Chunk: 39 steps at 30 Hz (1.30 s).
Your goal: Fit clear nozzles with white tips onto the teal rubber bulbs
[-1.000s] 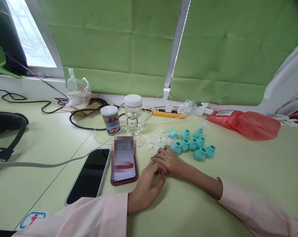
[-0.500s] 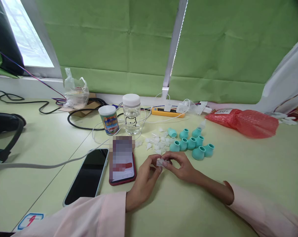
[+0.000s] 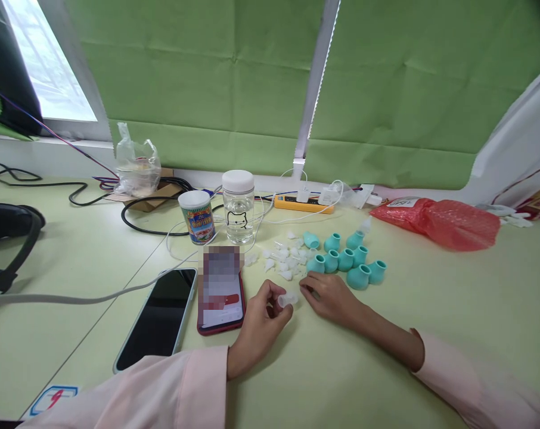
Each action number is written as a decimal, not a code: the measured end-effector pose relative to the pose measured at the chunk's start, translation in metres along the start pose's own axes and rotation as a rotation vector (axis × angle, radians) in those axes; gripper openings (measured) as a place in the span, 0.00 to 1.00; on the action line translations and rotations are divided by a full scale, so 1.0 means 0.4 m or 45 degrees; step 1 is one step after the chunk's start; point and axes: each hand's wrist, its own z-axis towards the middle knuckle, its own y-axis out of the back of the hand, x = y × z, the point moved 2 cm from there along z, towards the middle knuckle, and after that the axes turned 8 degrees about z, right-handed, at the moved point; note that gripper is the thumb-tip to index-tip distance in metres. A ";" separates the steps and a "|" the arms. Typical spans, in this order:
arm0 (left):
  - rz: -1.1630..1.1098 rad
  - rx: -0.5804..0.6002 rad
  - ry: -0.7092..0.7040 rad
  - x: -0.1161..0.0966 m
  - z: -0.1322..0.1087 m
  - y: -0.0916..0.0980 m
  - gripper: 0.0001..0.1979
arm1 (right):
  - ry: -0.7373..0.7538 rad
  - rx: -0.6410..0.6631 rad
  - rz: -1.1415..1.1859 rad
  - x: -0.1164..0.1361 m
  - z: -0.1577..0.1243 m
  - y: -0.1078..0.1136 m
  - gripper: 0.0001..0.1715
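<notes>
My left hand (image 3: 263, 316) pinches a small clear plastic tube-like piece (image 3: 288, 299) between thumb and fingers, just above the table. To its right, my right hand (image 3: 330, 296) is closed, fingertips drawn together near the table; whatever they may hold is too small to make out. A pile of small translucent white pieces (image 3: 286, 257) lies just beyond the hands. Several turquoise bulb-shaped rubber parts with open necks (image 3: 358, 276) stand to the right of that pile. One at the back carries a clear tip (image 3: 365, 225).
Left of my hands lie a red-cased phone (image 3: 220, 292) and a dark-screened phone (image 3: 158, 319). Behind them stand a printed can (image 3: 197, 217) and a clear bottle (image 3: 238, 208). Further back are a yellow power strip (image 3: 302, 204) and a red plastic bag (image 3: 440, 221). A grey cable (image 3: 95, 300) crosses the left side.
My right hand has let go of the clear plastic piece and moved slightly right, away from my left hand. The left hand keeps the piece, now tilted with its round opening showing.
</notes>
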 end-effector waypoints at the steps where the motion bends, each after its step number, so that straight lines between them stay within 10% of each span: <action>1: 0.003 0.003 0.002 0.000 0.000 0.000 0.05 | -0.005 -0.030 0.017 0.002 0.001 0.001 0.10; 7: -0.003 0.035 -0.020 0.007 0.001 -0.001 0.05 | -0.003 -0.388 0.459 0.043 0.002 0.026 0.04; 39: -0.050 0.039 -0.116 0.006 -0.005 -0.004 0.02 | 0.164 -0.303 0.625 0.078 0.005 0.035 0.14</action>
